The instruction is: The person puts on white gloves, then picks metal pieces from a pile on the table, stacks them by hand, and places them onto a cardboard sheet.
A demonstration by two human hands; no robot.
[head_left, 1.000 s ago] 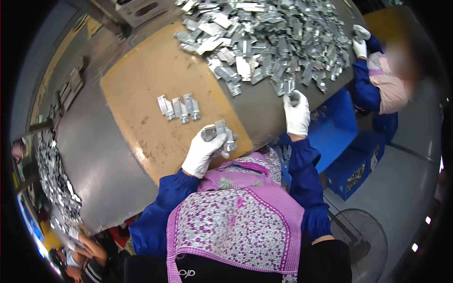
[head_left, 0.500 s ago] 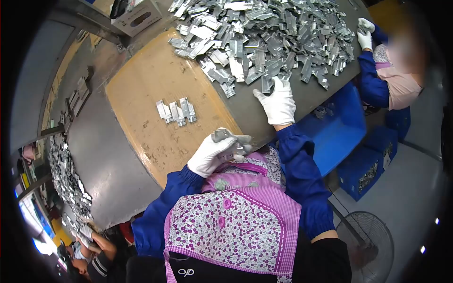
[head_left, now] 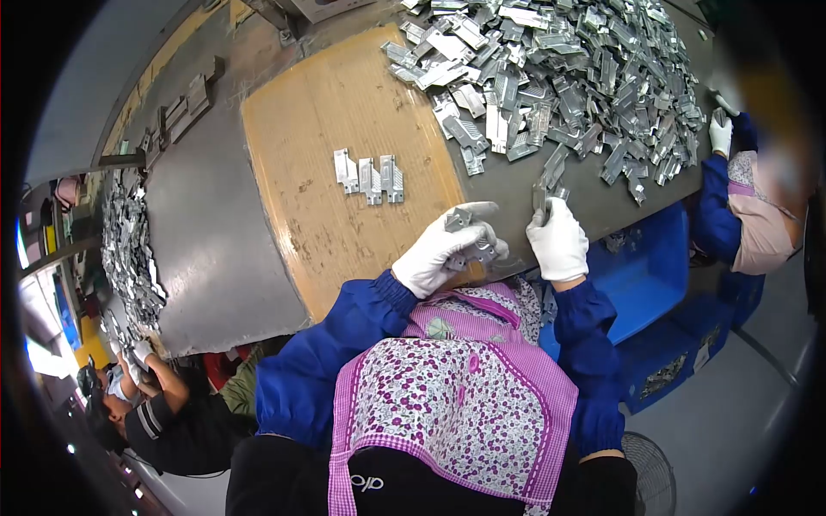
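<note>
My left hand, in a white glove, is closed around small grey metal brackets near the table's front edge. My right hand, gloved too, pinches a flat metal bracket between thumb and fingers, just in front of the pile. Beyond it spreads a large heap of loose metal brackets. On the brown board, 3 similar brackets lie side by side, left of and beyond my left hand. Fingers partly hide what the left hand holds.
Blue bins stand at the table's right edge and below. A co-worker's gloved hand is at the far right; another person works lower left beside a second metal heap. A fan stands on the floor at lower right.
My right hand has drawn back from the pile's edge and now has a metal bracket in its fingers. My left hand still holds its brackets. The whole view has shifted.
</note>
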